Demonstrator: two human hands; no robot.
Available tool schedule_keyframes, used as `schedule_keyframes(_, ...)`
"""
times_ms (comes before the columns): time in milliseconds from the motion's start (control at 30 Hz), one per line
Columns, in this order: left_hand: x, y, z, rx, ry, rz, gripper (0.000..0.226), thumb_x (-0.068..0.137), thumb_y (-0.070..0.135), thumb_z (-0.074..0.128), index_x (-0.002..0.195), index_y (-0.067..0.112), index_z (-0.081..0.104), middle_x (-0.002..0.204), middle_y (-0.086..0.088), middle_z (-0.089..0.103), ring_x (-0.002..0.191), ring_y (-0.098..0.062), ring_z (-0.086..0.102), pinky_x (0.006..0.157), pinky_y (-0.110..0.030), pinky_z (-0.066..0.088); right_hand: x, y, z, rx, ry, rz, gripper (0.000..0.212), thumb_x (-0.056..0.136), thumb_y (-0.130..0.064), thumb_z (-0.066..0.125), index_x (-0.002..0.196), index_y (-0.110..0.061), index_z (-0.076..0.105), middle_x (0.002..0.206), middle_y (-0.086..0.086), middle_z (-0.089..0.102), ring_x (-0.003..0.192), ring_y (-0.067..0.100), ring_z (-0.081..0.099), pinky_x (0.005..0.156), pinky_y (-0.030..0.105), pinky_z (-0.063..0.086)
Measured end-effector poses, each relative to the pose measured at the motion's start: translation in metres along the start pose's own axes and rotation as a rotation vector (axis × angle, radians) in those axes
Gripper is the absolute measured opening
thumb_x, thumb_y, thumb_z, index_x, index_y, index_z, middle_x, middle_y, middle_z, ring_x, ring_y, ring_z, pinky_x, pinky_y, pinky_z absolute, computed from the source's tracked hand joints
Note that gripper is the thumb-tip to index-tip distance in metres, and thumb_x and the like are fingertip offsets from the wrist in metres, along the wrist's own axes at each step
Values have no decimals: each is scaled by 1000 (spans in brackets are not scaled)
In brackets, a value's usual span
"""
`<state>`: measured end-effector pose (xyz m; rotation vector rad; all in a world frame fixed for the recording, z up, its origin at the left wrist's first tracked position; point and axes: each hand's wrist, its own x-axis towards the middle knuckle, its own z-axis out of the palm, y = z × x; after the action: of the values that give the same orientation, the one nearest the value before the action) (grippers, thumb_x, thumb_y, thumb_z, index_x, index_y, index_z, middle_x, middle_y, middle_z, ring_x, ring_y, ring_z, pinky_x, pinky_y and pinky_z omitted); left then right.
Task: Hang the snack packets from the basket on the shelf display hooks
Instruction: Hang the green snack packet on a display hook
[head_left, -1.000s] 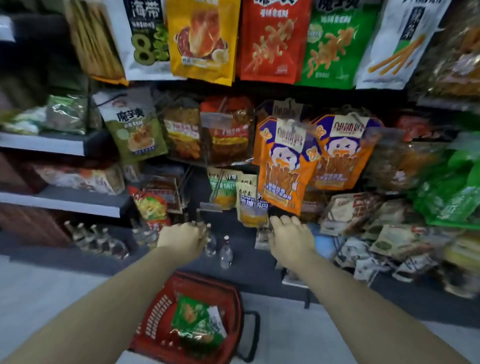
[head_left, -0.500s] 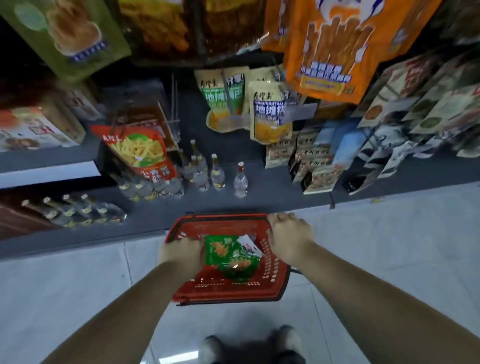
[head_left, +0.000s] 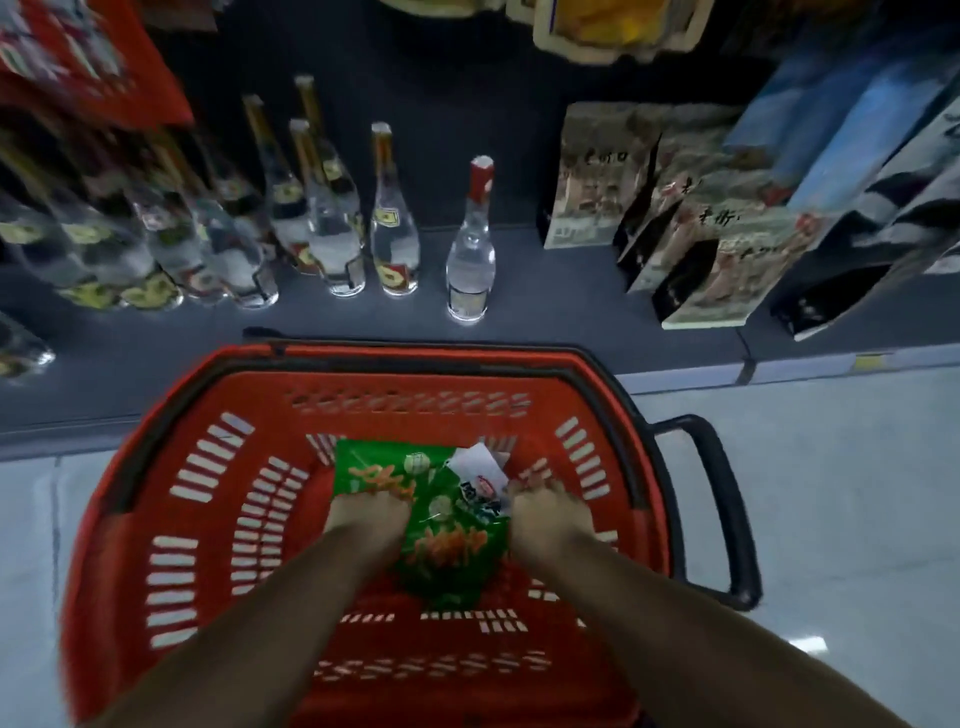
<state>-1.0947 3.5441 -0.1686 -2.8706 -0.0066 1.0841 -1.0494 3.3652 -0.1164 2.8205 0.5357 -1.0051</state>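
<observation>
A red plastic basket (head_left: 208, 499) stands on the floor right below me. Green snack packets (head_left: 441, 540) with orange print lie on its bottom, one overlapping another, with a white corner showing at the far side. My left hand (head_left: 370, 514) is down in the basket on the left edge of the packets, fingers curled onto them. My right hand (head_left: 545, 514) is at their right edge, fingers curled at the packet's top corner. The fingertips of both hands are hidden or blurred. The display hooks are out of view.
The basket's black handle (head_left: 727, 514) hangs off its right side. On the low dark shelf (head_left: 571, 317) behind stand several clear glass bottles (head_left: 470, 249) and, to the right, dark boxes (head_left: 691, 223). Pale tiled floor (head_left: 857, 467) lies to the right.
My view dropped from the hanging packets to the basket. Both hands went from the shelf front to the basket rim, then down inside onto the green packets.
</observation>
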Motion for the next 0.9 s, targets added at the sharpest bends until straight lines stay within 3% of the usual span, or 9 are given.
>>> schedule_keyframes(100, 60, 13, 27, -8, 49, 42, 55, 90, 12, 46, 144, 16, 35, 142, -8, 48, 122, -29, 54, 90, -43, 49, 51, 0, 32, 4, 52, 25, 56, 92, -14, 51, 144, -14, 32, 139, 13, 44, 128, 31, 42, 99, 41, 41)
schedule_keyframes(200, 105, 20, 45, -144, 117, 65, 65, 93, 29, 52, 149, 17, 21, 148, -9, 38, 128, -30, 48, 96, -41, 44, 88, 1, 54, 31, 57, 55, 61, 90, -16, 57, 144, -10, 30, 142, 15, 40, 131, 32, 39, 103, 41, 40)
schedule_keyframes(300, 138, 30, 65, -457, 174, 65, 63, 88, 35, 62, 139, 16, 29, 134, -11, 51, 116, -29, 56, 89, -40, 50, 107, 4, 70, 116, 45, 56, 62, 89, -10, 59, 143, -7, 30, 138, 15, 44, 126, 31, 45, 103, 39, 41)
schedule_keyframes(400, 146, 37, 71, -530, 161, 52, 63, 84, 35, 67, 134, 17, 33, 116, -9, 63, 100, -27, 63, 75, -35, 51, 107, 6, 74, 171, 54, 67, 59, 89, -8, 59, 142, -7, 34, 131, 15, 51, 119, 31, 53, 98, 38, 45)
schedule_keyframes(467, 143, 37, 68, -640, 152, 46, 52, 84, 31, 68, 130, 21, 45, 109, -6, 67, 95, -25, 65, 73, -32, 52, 103, 8, 74, 149, 46, 61, 59, 90, -9, 59, 143, -9, 33, 131, 14, 52, 118, 31, 54, 97, 39, 46)
schedule_keyframes(567, 137, 31, 62, -748, 228, 52, 5, 89, 21, 61, 93, 21, 59, 97, -5, 65, 89, -24, 64, 70, -30, 48, 99, 10, 72, 108, 57, 56, 51, 92, -11, 56, 140, -12, 39, 131, 11, 52, 118, 28, 54, 95, 39, 47)
schedule_keyframes(767, 114, -17, 49, -810, 249, 162, 6, 99, 18, 48, 93, 20, 47, 92, -6, 68, 69, -15, 60, 63, -33, 52, 101, 17, 65, 116, 121, 78, 47, 92, -20, 57, 135, -19, 40, 131, 6, 52, 118, 25, 53, 97, 38, 45)
schedule_keyframes(833, 101, -37, 41, -946, 231, 185, 6, 99, 15, 48, 94, 12, 47, 88, -15, 66, 56, -13, 52, 52, -27, 44, 101, 16, 63, 154, 184, 68, 48, 91, -24, 59, 134, -19, 41, 130, 5, 53, 119, 25, 52, 98, 38, 45)
schedule_keyframes(900, 86, -53, 36, -1097, 199, 197, 7, 99, 15, 46, 96, 10, 47, 89, -26, 63, 61, -22, 51, 54, -32, 43, 101, 12, 62, 279, 281, 60, 50, 88, -29, 62, 132, -18, 40, 127, 4, 54, 118, 24, 52, 96, 37, 46)
